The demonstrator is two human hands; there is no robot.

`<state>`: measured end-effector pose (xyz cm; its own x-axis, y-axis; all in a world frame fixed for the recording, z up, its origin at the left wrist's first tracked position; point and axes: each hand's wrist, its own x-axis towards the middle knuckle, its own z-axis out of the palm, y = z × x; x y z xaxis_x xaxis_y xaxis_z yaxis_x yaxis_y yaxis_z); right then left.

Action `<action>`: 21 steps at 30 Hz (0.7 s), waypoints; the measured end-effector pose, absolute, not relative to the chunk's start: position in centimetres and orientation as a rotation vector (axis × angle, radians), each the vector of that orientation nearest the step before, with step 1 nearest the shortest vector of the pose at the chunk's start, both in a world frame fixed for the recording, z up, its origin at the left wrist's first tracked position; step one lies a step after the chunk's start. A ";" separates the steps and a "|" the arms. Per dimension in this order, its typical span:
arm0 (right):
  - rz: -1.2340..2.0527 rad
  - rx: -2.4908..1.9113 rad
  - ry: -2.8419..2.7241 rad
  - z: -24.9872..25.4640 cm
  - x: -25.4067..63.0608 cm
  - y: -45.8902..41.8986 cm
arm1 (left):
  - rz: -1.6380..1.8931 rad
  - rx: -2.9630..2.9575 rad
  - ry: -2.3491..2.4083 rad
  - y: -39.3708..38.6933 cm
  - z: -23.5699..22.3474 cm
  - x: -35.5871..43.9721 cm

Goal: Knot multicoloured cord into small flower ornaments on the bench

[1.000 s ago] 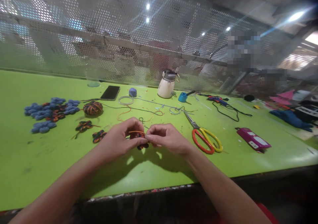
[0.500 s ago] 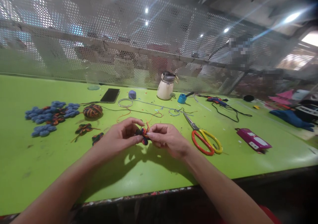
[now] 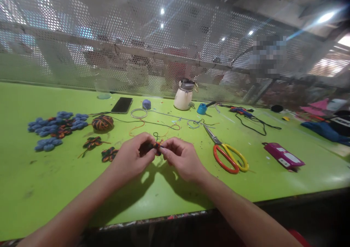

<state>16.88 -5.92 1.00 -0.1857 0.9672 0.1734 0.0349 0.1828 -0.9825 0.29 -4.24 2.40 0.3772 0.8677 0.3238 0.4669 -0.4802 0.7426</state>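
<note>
Your left hand (image 3: 135,155) and right hand (image 3: 182,157) are to the left of the scissors (image 3: 225,156), above the green counter (image 3: 131,203). Both hands are clamped on the piece (image 3: 156,147), a small dark and orange bit of yarn work; your thumbs and fingertips pinch it from either side and hide much of it.

The scissors lie with their red and yellow handles nearer you and their blades pointing away, tips by some loose thread (image 3: 193,123). Well to the left of the scissors are the blue flowers (image 3: 47,144), the multicolored yarn ball (image 3: 102,123) and two dark and orange flowers (image 3: 92,142), one of them just beside your left hand. Beyond the scissors and to their left stand the bottle (image 3: 183,98) and the blue pot (image 3: 201,109); the phone (image 3: 121,105) lies farther left. To the right of the scissors is the purple box (image 3: 283,155).
</note>
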 end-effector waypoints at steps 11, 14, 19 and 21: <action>1.363 -1.015 -1.429 1.9 17.4 -6.0 | 0.927 2.176 1.023 -4.6 2.9 0.1; 1.363 -1.040 -1.442 2.0 17.5 -6.0 | 0.834 2.213 1.048 -4.6 3.1 0.0; 1.449 -1.015 -1.410 2.0 17.8 -6.0 | 0.674 2.034 1.020 -4.5 3.5 -0.2; 1.520 -1.007 -1.376 2.1 18.0 -5.9 | 0.641 1.952 1.009 -4.4 3.6 -0.2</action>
